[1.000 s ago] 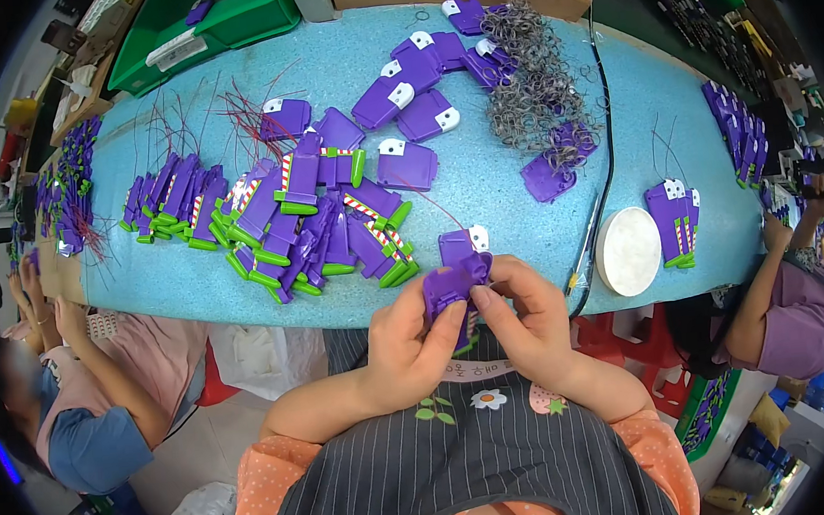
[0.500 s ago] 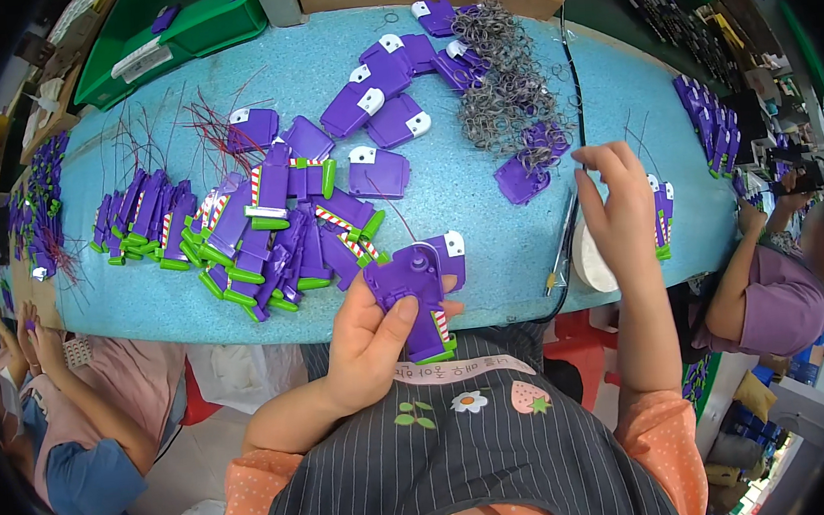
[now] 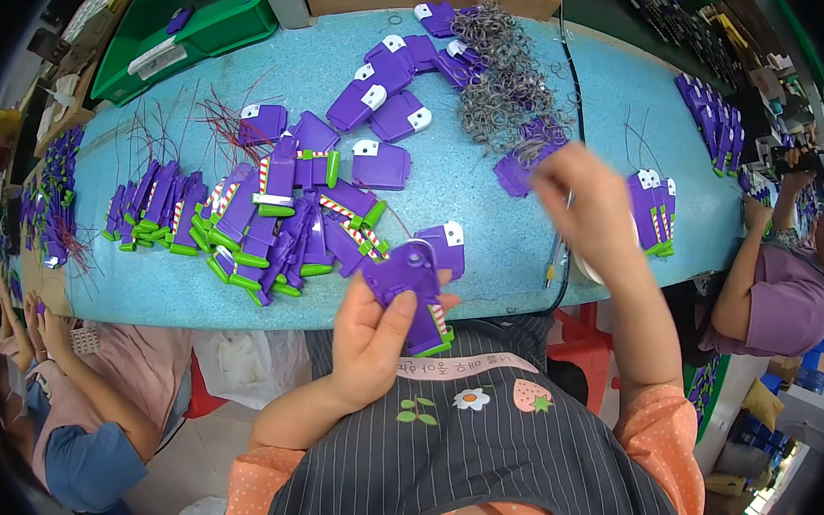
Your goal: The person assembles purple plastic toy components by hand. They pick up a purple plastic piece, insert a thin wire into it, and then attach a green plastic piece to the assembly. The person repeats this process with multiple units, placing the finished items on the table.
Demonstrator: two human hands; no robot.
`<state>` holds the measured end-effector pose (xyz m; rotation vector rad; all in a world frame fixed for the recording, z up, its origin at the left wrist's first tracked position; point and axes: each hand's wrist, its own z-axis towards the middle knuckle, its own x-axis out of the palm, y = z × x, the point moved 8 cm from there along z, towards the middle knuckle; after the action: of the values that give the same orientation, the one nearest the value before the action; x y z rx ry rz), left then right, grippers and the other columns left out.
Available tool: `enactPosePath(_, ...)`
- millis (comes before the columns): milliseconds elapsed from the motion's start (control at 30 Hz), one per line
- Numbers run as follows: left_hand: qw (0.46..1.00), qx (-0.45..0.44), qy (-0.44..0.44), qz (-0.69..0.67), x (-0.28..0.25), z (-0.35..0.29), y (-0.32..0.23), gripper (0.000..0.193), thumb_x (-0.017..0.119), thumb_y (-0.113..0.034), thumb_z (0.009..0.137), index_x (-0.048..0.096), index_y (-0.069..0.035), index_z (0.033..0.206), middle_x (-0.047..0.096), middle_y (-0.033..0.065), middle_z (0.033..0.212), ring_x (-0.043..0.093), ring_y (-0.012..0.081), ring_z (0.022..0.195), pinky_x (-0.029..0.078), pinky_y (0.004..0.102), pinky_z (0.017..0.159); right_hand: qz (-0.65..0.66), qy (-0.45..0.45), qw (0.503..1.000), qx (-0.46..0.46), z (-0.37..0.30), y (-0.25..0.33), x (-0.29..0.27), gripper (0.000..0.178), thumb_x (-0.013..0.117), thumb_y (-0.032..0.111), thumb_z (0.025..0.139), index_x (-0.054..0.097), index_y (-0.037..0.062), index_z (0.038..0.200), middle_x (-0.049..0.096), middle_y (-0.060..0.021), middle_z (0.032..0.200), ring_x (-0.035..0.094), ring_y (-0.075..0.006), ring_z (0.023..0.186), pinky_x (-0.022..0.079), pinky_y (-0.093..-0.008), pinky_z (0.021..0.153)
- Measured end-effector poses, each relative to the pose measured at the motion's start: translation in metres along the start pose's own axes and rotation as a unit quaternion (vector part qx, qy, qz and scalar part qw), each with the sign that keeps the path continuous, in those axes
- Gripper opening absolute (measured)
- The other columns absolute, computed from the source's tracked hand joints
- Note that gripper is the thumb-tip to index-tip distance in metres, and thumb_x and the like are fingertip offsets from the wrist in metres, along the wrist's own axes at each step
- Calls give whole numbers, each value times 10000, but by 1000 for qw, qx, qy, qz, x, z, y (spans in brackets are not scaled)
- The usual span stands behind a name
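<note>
Hands [image 3: 369, 346] apart, bare table [image 3: 506, 240] between—left [image 3: 365, 343] clamps casing [image 3: 403, 272] by edge [image 3: 508, 310]—right [image 3: 592, 212], grip unclear.

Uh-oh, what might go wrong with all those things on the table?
The grey rings lie in a tangled heap, so lifting one might drag others along. The white dish is partly hidden behind the right grip, so a careless move might bump it. And only the left grip holds the purple part, so it might drop if that hold loosens.
</note>
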<state>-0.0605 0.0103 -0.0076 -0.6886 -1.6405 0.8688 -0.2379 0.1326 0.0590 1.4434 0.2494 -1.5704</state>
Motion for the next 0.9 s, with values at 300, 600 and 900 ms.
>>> enactPosePath(300,999,9,-32,-25,-7,19,6,348,401,-94,965,321,-9,1293,527,164,1196,604,250,1009,498,352,864,87,-34,995,28,-31,21,20,77,632,8,760,574,18,809,550,-116,755,564,-298,669,440,-366,575)
enactPosePath(600,979,-113,74,-155,6,56,18,324,457,-137,955,399,-13,1249,559,133,1165,626,239,959,522,341,818,86,-33,994,-54,-30,48,10,137,647,-14,725,566,11,833,574,-106,805,560,-272,706,439,-357,595)
enactPosePath(900,997,-52,10,-56,5,50,4,291,456,-106,952,401,3,1216,565,119,1118,608,213,983,513,340,844,-71,-27,982,-174,-44,73,15,201,632,100,649,576,30,829,564,-94,882,571,-248,782,452,-352,649)
